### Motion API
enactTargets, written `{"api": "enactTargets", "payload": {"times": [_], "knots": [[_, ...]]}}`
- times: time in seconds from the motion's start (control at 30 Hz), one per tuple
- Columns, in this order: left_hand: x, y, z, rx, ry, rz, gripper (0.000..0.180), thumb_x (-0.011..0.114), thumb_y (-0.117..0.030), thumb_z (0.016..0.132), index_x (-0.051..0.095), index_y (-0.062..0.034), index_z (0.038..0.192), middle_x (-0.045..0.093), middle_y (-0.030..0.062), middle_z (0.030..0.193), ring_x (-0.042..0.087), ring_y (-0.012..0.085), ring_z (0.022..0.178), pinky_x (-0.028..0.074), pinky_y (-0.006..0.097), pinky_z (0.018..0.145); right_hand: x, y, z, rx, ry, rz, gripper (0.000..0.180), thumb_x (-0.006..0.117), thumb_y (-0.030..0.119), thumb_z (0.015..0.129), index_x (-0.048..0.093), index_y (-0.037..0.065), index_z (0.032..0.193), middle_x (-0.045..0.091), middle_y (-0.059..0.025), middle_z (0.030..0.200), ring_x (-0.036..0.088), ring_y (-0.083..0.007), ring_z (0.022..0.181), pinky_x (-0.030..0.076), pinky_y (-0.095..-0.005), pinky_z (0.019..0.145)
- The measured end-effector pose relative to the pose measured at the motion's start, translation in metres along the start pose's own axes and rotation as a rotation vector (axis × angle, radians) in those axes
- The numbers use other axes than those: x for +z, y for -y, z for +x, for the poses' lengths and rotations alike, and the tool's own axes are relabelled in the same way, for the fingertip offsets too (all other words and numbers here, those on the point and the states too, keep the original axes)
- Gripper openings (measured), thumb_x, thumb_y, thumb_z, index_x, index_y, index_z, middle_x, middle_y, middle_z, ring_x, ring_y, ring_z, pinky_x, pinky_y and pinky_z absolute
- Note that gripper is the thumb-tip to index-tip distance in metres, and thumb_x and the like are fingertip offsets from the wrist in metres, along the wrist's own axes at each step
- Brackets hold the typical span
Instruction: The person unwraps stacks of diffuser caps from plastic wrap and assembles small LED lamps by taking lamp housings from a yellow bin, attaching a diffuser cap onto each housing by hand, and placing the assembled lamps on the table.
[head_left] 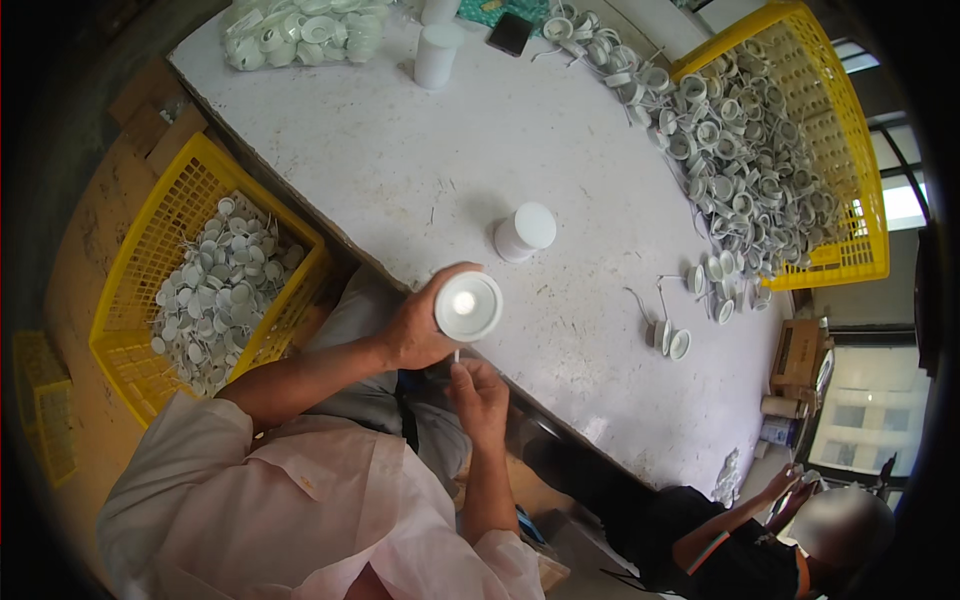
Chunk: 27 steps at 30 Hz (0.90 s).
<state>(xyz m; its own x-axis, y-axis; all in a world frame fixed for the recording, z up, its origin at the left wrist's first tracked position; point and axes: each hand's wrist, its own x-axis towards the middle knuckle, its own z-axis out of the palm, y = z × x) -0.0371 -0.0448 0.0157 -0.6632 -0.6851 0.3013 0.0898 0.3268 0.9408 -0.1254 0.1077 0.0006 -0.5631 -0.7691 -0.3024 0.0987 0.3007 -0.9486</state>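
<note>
My left hand (412, 328) is wrapped round a white round fitting (468, 308), with its rimmed, shiny face turned up over the table's near edge. Just below it, the fingers of my right hand (480, 398) are pinched on a thin white cord or stem (457, 356) that hangs from the fitting's lower side. Whether the cord joins the fitting cannot be seen. On the table beyond my hands stands a white cylinder (527, 230) with a flat, closed top.
White table (590, 300); loose white fittings (672, 342) lie right. A tipped yellow basket (868, 150) spills many grey-white ones. Another yellow basket (120, 300) of similar parts sits left. A clear bag (300, 35) and white cylinder (437, 55) stand at the back. A co-worker (690, 540) sits lower right.
</note>
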Motion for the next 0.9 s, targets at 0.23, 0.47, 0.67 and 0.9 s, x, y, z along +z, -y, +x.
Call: {"api": "enactTargets", "payload": {"times": [0.23, 0.47, 0.67, 0.9], "knots": [[-0.039, 0.01, 0.003, -0.103, -0.068, -0.053, 0.072, 0.075, 0.0, 0.072, 0.035, -0.0008, 0.131, 0.053, 0.0091, 0.115, 0.055, 0.0165, 0.106, 0.048, 0.031, 0.09, -0.031, 0.072, 0.12, -0.194, -0.441, -0.351, 0.032, 0.067, 0.031, 0.083, 0.057, 0.001, 0.082, 0.058, -0.0055, 0.069, 0.057, -0.0123, 0.06, 0.045, -0.0248, 0.052], [-0.04, 0.012, -0.022, -0.293, -0.01, -0.201, 0.071, 0.076, -0.004, 0.068, 0.038, -0.0034, 0.129, 0.053, 0.0132, 0.119, 0.053, 0.023, 0.113, 0.044, 0.035, 0.094, -0.027, 0.093, 0.176, -0.031, -0.308, -0.248, 0.037, 0.068, 0.036, 0.083, 0.053, 0.004, 0.073, 0.049, -0.0025, 0.055, 0.045, -0.0093, 0.048, 0.036, -0.0233, 0.042], [-0.039, 0.021, -0.025, -0.33, -0.017, -0.282, 0.072, 0.076, -0.004, 0.068, 0.039, -0.0042, 0.129, 0.054, 0.012, 0.118, 0.053, 0.0221, 0.112, 0.044, 0.034, 0.094, -0.032, 0.078, 0.174, -0.042, -0.261, 0.0, 0.032, 0.064, 0.031, 0.088, 0.051, 0.006, 0.071, 0.047, 0.0002, 0.056, 0.041, -0.0066, 0.045, 0.033, -0.0215, 0.04], [-0.029, 0.004, -0.016, -0.3, 0.077, -0.333, 0.068, 0.066, 0.008, 0.075, 0.033, -0.0035, 0.132, 0.056, 0.0102, 0.111, 0.064, 0.0171, 0.091, 0.056, 0.03, 0.073, -0.044, 0.078, 0.136, -0.062, -0.261, 0.358, 0.023, 0.055, 0.022, 0.093, 0.051, 0.004, 0.08, 0.052, -0.0033, 0.064, 0.046, -0.0079, 0.053, 0.036, -0.0218, 0.046]]}}
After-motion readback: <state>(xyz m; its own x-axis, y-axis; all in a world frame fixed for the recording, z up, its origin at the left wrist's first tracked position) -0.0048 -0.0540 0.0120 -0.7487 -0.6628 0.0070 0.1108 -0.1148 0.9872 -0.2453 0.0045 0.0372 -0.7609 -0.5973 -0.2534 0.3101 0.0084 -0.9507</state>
